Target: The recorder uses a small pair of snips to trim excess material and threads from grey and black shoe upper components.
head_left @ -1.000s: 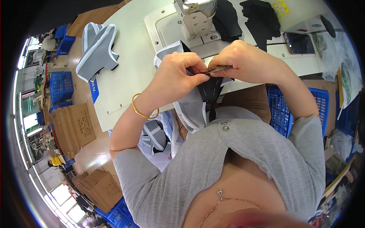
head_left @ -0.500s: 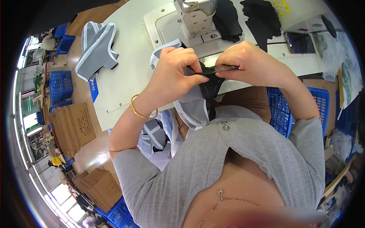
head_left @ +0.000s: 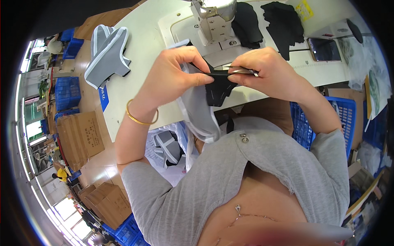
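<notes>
Black cloth [head_left: 218, 91] held at the surface's [head_left: 143, 37] near edge, its top pinched narrow in my left fingers [head_left: 200, 78] and right fingers [head_left: 243, 80]; the right also grip a small metal tool [head_left: 251, 72]. Grey pieces [head_left: 104, 59] left, sewing machine [head_left: 213, 24] beyond, phone [head_left: 324, 50] far right.

I am working in bright, soft light, with my left hand [head_left: 172, 78] and right hand [head_left: 269, 71] showing crisply at upper centre. Strip lights [head_left: 17, 98] and windows [head_left: 65, 210] are glaring along the left, and the floor [head_left: 101, 174] is shining at lower left. Fisheye distortion is curving the sides, blackness is swallowing the corners, and an out-of-focus shape [head_left: 287, 236] is smearing the bottom.
</notes>
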The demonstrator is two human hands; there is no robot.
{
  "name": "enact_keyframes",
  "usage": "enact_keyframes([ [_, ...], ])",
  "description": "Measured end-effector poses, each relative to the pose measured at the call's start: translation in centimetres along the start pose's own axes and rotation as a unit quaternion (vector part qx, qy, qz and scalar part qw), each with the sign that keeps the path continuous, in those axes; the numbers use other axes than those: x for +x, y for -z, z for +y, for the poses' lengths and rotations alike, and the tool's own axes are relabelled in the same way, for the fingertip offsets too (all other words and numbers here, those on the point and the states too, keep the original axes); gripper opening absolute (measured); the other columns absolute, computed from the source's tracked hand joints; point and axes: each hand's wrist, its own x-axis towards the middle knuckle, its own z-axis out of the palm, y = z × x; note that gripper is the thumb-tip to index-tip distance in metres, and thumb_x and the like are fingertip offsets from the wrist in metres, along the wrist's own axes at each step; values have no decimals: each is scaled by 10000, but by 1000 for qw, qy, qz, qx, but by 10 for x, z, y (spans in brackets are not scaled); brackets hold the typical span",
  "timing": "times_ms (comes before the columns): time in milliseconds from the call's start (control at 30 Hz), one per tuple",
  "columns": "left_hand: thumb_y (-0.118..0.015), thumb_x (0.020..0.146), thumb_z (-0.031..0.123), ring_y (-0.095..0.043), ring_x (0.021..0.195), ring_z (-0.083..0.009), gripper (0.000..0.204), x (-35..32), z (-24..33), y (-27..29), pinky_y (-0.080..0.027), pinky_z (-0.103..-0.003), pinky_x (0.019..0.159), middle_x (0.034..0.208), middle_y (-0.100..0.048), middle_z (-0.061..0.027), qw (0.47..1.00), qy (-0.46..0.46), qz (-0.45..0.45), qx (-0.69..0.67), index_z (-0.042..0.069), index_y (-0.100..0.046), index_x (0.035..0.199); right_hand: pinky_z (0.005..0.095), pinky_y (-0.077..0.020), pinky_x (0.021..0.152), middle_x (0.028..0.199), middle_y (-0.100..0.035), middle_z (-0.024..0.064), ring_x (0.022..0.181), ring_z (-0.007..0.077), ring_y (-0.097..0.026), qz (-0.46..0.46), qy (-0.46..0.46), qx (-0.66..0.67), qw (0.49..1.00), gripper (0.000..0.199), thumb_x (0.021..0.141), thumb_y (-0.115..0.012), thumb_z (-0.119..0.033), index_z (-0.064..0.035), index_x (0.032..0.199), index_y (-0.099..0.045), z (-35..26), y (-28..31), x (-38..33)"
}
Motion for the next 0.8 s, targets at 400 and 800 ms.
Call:
enact_keyframes([
  [400, -756, 752, -11, -561, 782, -104, 109, 20, 17, 41, -446, -238, 711, 801, -618, -30, 995, -60, -64, 42, -4, -713, 852, 319, -454, 541, 684, -645, 136, 564, 206, -603, 89, -51, 77, 992, 146, 856, -713, -133, 6, 873, -671, -6, -7, 12],
  [800, -725, 857, 127, -623, 923, -119, 197, 80, 9, 87, -475, -265, 865, 951, -692, -29, 998, 49, -33, -10, 7, -715, 1012, 216, -412, 533, 665, -616, -18, 581, 26, -503, 248, -174, 329, 894, 122, 880, -716, -122, -3, 854, -705, -6, -24, 44],
])
